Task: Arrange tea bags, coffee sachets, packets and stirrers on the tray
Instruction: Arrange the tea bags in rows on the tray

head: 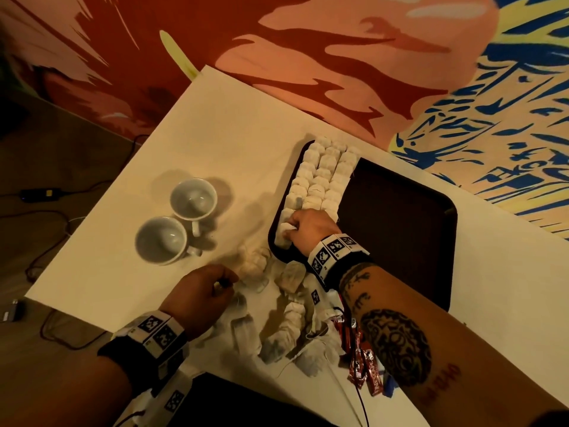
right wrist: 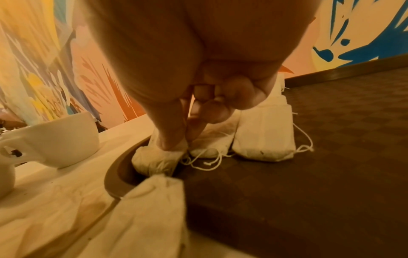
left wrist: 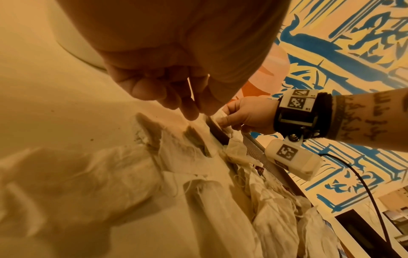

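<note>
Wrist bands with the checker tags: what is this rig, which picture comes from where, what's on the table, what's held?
There is no robot here: a person works with bare hands and wears three cameras. The wide picture comes from the head and looks down; the other two sit on the wrists and look along the fingers. The tagged bands hold those wrist cameras.

On the white table lies a dark tray with rows of tea bags packed along its left side. Two white cups stand left of it. A loose pile of tea bags lies in front of the tray, with red sachets beside it.

The right hand pinches one tea bag at the tray's near left corner, next to the rows. The left hand is curled over the pile; whether it holds anything is unclear.
</note>
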Motion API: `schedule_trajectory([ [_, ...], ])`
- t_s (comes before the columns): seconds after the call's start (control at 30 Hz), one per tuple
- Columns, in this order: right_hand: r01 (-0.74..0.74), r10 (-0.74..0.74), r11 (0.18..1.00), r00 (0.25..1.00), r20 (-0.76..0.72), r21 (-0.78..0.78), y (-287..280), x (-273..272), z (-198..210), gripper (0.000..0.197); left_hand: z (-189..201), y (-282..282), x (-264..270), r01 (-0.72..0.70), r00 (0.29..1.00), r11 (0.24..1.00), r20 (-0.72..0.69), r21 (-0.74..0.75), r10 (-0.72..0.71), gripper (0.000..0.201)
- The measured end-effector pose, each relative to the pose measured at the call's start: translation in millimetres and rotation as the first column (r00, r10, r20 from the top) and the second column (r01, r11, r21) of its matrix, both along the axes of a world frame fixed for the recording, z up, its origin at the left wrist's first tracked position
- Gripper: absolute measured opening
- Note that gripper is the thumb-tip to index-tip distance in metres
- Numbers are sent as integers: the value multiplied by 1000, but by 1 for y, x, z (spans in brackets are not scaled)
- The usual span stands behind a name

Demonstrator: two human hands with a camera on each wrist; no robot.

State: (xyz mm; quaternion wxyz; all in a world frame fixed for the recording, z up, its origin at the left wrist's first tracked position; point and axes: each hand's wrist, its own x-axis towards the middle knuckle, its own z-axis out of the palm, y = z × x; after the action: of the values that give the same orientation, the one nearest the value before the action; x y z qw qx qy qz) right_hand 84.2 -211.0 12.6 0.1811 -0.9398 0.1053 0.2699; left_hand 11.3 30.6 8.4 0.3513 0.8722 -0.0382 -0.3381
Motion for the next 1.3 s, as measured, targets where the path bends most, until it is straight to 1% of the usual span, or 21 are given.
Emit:
schedule_trajectory([
  [0.2,49,-49,999,999,0,-5,-1,0,6,23,0,-1,1,34,999,999,-35,-1,-34,23],
  [0.27,75,-75,997,997,21,14,-3,-3,9,30,0,-2,0,51,998,999,-29,17,-50,23],
  [0.33,115,-116,993,992,54,28,-6,-10,12,36,-1,-1,-1,78,997,997,-3,28,-78,21],
  [0.37,138,-140,990,988,68,33,-9,-15,13,36,-2,1,-2,108,994,993,14,36,-109,19],
  [0.43,171,-173,985,982,72,32,-15,-29,15,31,-5,5,-5,173,982,984,68,54,-176,17],
  [0.53,164,-164,986,986,25,-12,-29,-54,18,23,-11,13,-12,233,956,970,167,74,-242,14],
  [0.57,160,-160,987,987,11,-33,-35,-63,18,21,-11,15,-15,251,948,964,182,87,-263,18],
  [0.63,180,-180,981,984,7,-67,-48,-81,17,21,-11,22,-20,265,940,958,194,110,-282,34],
  [0.77,265,-267,958,964,-4,-112,-76,-118,11,25,-15,34,-33,213,940,965,238,150,-245,53],
  [0.8,274,-278,955,960,-23,-116,-81,-126,9,26,-15,35,-35,210,944,962,221,174,-246,57],
  [0.87,294,-300,951,952,-58,-96,-85,-137,5,28,-16,39,-40,216,956,943,144,253,-257,63],
  [0.93,317,-322,945,945,-52,-82,-86,-143,1,29,-19,42,-46,205,967,931,83,304,-240,73],
  [1.0,316,-320,945,946,-43,-82,-87,-145,-2,29,-23,41,-52,194,969,923,83,332,-234,80],
  [1.07,316,-319,946,947,-33,-78,-88,-144,-3,28,-26,35,-53,139,981,946,93,294,-173,77],
  [1.1,316,-319,945,947,-28,-80,-89,-143,-3,28,-27,31,-52,108,988,960,84,257,-134,72],
  [1.17,305,-309,948,951,-27,-95,-91,-141,-5,27,-29,23,-49,88,991,978,81,188,-105,59],
  [1.23,294,-300,950,953,-41,-101,-93,-138,-6,27,-28,16,-45,76,991,982,97,176,-94,45],
  [1.3,299,-304,950,951,-51,-89,-94,-136,-8,26,-26,10,-39,8,993,984,117,179,-29,36],
])
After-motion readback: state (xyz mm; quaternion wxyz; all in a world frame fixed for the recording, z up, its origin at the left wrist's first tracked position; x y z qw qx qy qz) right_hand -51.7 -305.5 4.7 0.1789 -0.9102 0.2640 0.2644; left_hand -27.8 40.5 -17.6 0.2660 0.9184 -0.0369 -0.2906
